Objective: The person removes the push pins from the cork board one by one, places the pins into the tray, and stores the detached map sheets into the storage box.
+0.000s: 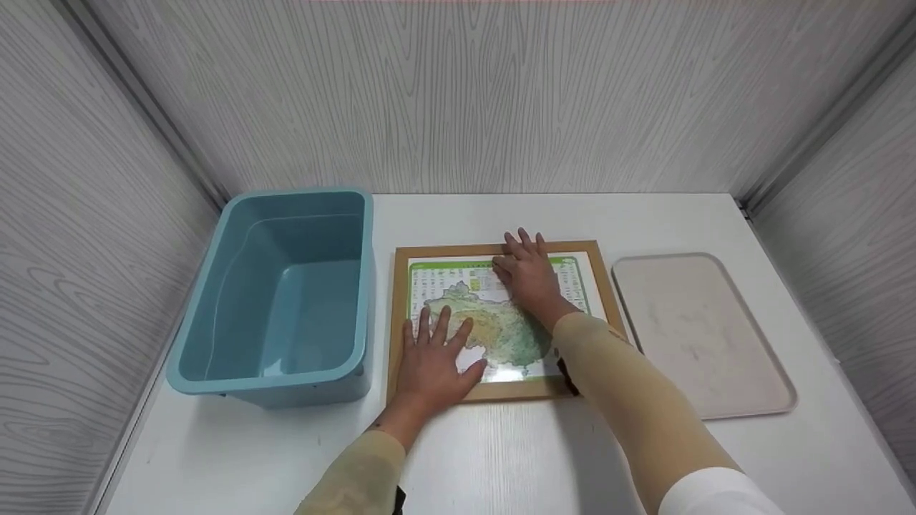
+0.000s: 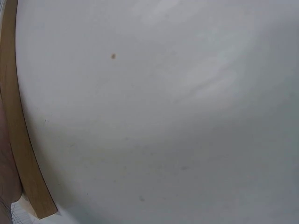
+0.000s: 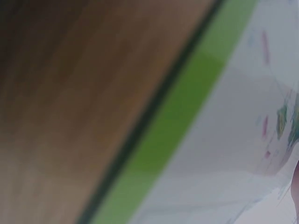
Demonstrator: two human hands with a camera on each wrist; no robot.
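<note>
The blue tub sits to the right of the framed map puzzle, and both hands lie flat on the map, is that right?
Not quite. The head view shows the blue tub to the left of the framed map puzzle; the beige tray lies on the right. Both the left hand and right hand do lie flat on the map.

Place: small enclosed recording booth or tabletop test station, not a lived-in room
Walls: pale grey wood-grain panels (image 1: 465, 93) on three sides, metal strips in the corners
Surface: plain white table (image 1: 501, 458)
Props: blue plastic bin (image 1: 286, 286), framed map puzzle (image 1: 501, 322), beige tray (image 1: 701, 329), laid out side by side
</note>
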